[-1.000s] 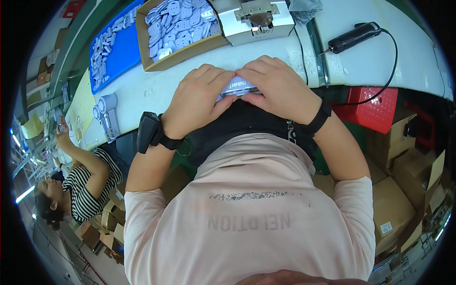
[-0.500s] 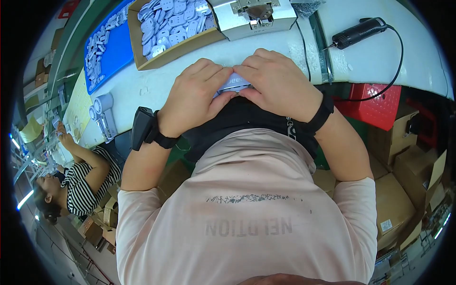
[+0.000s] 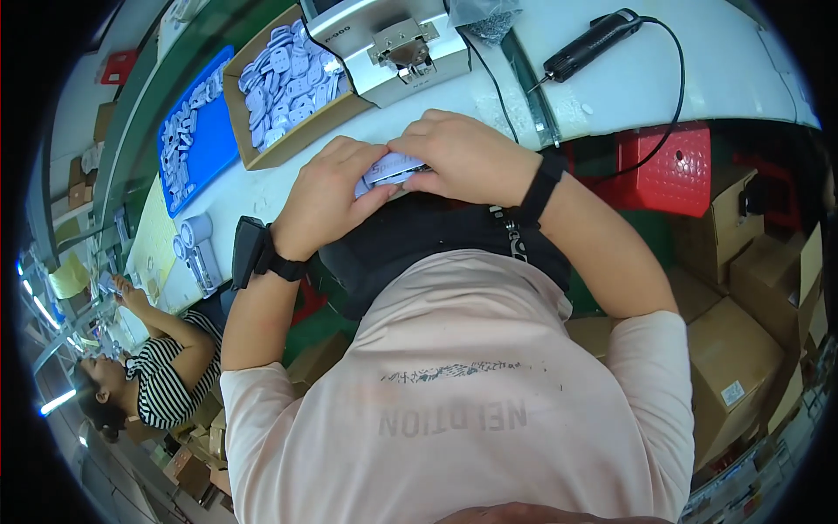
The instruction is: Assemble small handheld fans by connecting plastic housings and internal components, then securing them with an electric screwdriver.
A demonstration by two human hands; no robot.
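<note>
Between my two hands, just off the table's near edge, is a pale lavender plastic casing (image 3: 390, 170) with a dark gap along its side. My left hand (image 3: 325, 194) is closed on its left end, thumb underneath and fingers on top. The right end is pinched by my right hand (image 3: 467, 162) in the same way. Both hands cover much of the casing, so its full shape is hidden. Beyond them stands a cardboard box (image 3: 305, 131) heaped with small lavender plastic parts (image 3: 288, 74). A silver machine with a metal fixture (image 3: 406, 57) sits to its right.
A blue tray (image 3: 212, 144) of small parts and several lavender pieces with round ends (image 3: 199, 249) lie on the left. A black electric screwdriver (image 3: 594, 45) with a cable rests on the right. A red stool (image 3: 668, 166), cartons (image 3: 733, 367) and a co-worker in stripes (image 3: 179, 375) are nearby.
The view has shifted, so the bench items appear moved left. Both hands still grip the casing, which now tilts more, its right end higher, with the side gap more visible.
</note>
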